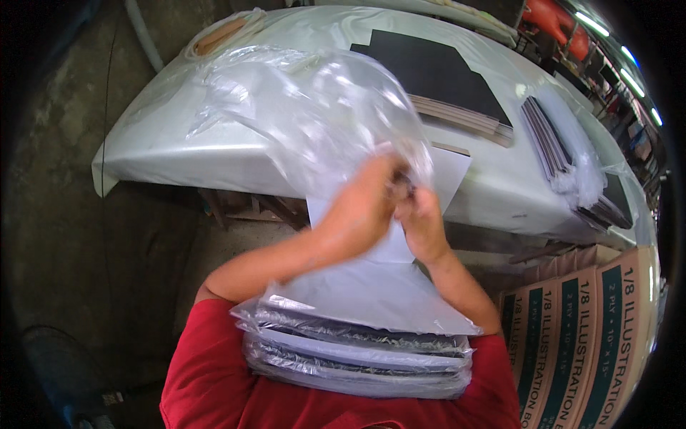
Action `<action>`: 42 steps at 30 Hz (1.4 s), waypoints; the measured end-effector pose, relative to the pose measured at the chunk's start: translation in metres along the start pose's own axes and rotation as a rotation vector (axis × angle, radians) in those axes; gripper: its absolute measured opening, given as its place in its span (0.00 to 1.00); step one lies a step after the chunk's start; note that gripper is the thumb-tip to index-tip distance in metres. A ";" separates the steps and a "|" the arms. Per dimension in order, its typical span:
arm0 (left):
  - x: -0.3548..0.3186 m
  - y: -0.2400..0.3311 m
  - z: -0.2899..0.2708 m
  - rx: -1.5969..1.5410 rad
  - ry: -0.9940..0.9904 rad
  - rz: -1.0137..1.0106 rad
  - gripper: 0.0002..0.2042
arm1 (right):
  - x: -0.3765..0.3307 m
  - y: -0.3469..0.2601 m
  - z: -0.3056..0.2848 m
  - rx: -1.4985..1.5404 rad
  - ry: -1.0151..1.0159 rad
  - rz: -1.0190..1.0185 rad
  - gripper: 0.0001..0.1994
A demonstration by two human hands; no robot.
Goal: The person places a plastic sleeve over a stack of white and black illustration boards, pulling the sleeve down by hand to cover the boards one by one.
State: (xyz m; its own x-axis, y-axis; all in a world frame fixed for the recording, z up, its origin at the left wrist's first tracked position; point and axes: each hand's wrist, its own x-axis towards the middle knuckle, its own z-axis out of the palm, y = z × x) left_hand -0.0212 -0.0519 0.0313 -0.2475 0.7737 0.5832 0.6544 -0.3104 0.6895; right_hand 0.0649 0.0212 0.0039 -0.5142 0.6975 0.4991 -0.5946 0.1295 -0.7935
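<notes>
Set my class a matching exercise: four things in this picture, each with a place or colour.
1. Loose plastic film
2. Cardboard cartons
3. Largest board stack on the table
4. Pile of wrapped packs

A. Black on top
B. Against the red shirt
C. At the left hand and right hand
D. Brown with dark green bands

Pairs: 1-C, 2-D, 3-A, 4-B

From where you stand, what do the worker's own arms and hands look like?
The left hand and right hand are bare, without gloves; motion blur hides finer detail. The forearms are bare too, below red sleeves.
</notes>
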 end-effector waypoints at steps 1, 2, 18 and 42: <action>-0.014 0.014 -0.005 0.019 -0.102 0.025 0.16 | 0.000 -0.001 -0.005 0.008 0.035 0.041 0.14; -0.019 0.025 -0.011 0.024 -0.221 0.055 0.20 | -0.001 -0.004 -0.016 0.006 0.090 0.080 0.14; -0.005 -0.018 -0.010 -0.134 -0.520 -0.039 0.16 | -0.026 -0.035 -0.072 -0.071 0.030 0.431 0.08; -0.004 -0.018 0.018 -0.375 -0.224 -0.273 0.12 | -0.025 -0.019 -0.061 0.123 -0.081 0.365 0.09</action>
State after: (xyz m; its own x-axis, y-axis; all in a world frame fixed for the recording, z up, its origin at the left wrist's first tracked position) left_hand -0.0192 -0.0392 0.0090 -0.1878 0.9408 0.2823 0.2758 -0.2253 0.9344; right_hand 0.1267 0.0445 -0.0149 -0.7498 0.6234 0.2218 -0.4308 -0.2055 -0.8787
